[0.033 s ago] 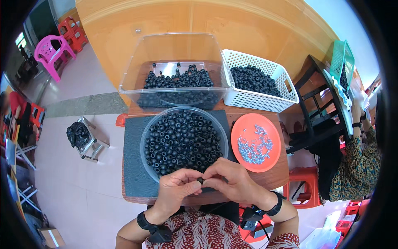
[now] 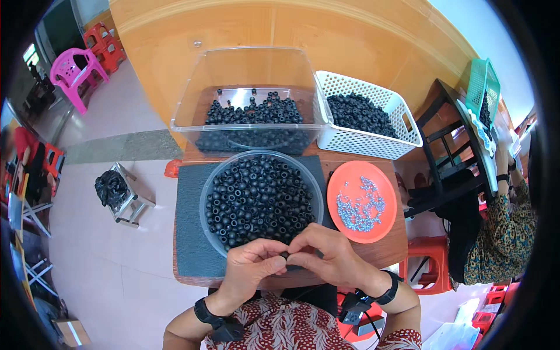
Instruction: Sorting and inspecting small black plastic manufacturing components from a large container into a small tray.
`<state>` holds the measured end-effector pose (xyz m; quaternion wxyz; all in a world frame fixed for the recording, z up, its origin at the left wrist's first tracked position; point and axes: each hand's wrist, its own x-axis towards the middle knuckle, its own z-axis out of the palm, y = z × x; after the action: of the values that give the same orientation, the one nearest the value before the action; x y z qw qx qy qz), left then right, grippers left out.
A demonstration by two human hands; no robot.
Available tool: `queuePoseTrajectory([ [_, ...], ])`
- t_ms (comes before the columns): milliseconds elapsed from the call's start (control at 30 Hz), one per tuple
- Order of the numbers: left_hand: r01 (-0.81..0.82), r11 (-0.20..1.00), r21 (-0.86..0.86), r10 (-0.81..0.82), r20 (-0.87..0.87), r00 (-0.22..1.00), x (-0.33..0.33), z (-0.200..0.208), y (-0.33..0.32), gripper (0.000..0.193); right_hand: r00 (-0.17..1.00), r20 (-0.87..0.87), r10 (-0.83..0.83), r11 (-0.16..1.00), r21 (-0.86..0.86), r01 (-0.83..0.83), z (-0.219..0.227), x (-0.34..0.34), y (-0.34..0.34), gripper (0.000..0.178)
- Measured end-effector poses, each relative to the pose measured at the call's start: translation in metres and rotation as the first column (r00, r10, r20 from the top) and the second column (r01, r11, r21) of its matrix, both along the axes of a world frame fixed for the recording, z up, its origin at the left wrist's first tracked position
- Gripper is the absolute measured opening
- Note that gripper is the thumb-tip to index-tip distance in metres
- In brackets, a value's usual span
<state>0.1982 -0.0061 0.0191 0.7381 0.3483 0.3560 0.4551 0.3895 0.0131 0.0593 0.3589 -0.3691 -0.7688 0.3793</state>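
Over the near rim of a clear round tub (image 2: 204,227), my left hand (image 2: 252,265) pinches a small black round piece (image 2: 284,255) between thumb and fingertips. From the other side my right hand (image 2: 326,251) meets it, thumb and forefinger pressed together at the piece. Whatever lies between those right fingertips is too small to make out. Many like black pieces (image 2: 256,198), bead-shaped with a hole in one end, fill the tub. To its right, an orange-red plate (image 2: 350,174) carries scattered tiny shiny silvery bits (image 2: 359,213).
Behind the tub stand a clear plastic bin (image 2: 245,125) and a white perforated basket (image 2: 361,143), both holding black pieces. A dark mat (image 2: 192,233) lies under the tub on the wooden table (image 2: 379,251). Another person (image 2: 501,227) sits at the right; a metal stool (image 2: 131,204) stands left.
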Motion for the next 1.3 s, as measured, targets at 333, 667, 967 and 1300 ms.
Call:
queuePoseTrajectory([
  [333, 0.059, 0.991, 0.119, -0.058, -0.014, 0.998, -0.008, -0.005, -0.007, 0.019, 0.973, -0.134, -0.187, 0.724, -0.689, 0.044, 0.000, -0.006, -0.008, 0.017],
  [667, -0.207, 0.977, 0.046, 0.198, 0.150, 0.969, -0.044, -0.007, -0.007, 0.015, 0.957, 0.100, -0.272, 0.962, 0.052, 0.268, -0.016, -0.026, 0.029, 0.010],
  [967, -0.379, 0.925, -0.036, 0.380, 0.130, 0.916, -0.057, -0.011, -0.007, 0.017, 0.902, 0.365, -0.229, 0.849, 0.529, 0.002, -0.047, -0.049, 0.054, 0.020],
  [1300, -0.422, 0.906, -0.024, 0.422, 0.122, 0.899, -0.065, -0.009, -0.003, 0.018, 0.916, 0.349, -0.195, 0.863, 0.506, -0.009, -0.049, -0.054, 0.059, 0.024],
])
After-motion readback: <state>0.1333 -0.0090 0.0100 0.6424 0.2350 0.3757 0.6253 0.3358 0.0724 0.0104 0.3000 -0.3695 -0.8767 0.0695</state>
